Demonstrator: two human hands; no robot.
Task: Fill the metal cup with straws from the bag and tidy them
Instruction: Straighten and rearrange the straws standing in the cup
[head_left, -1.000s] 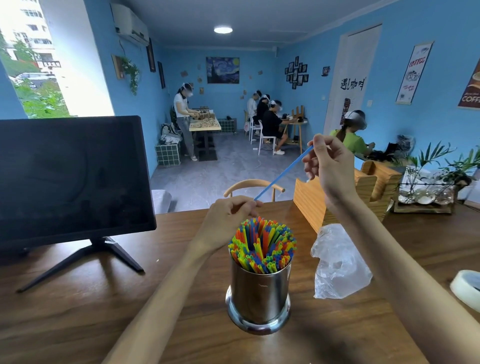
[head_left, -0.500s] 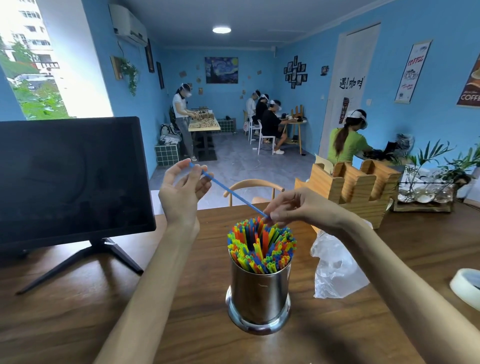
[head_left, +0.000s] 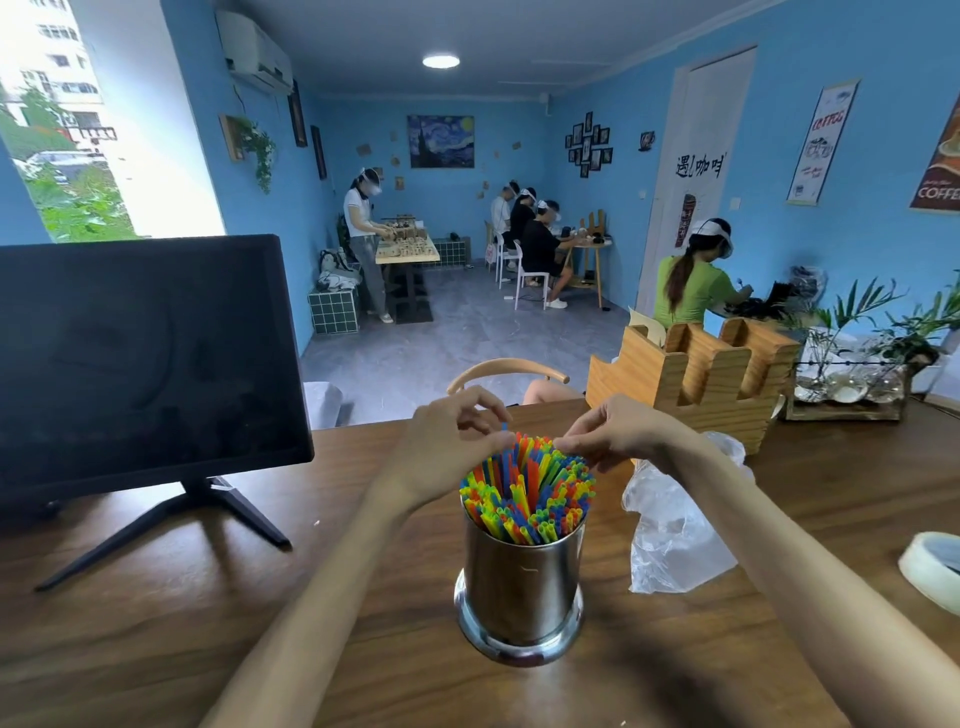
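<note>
Now both hands' grips, left hand (head_left: 451, 441) and right hand (head_left: 613, 436), pinch straws (head_left: 527, 488) above metal cup (head_left: 522, 582)

Legible text is confined to the far right wall. A brown poster (head_left: 940, 156), cut off by the right edge, reads "COFFE" in pale capitals; the remaining letters fall outside the view. A white hanging scroll (head_left: 822, 143) to its left carries red lettering near the top that appears to read "COFFEE"; the smaller print below is too small to read. The white door (head_left: 696, 171) bears black Chinese characters, not reliably legible. No text can be read on the near table's items.
</note>
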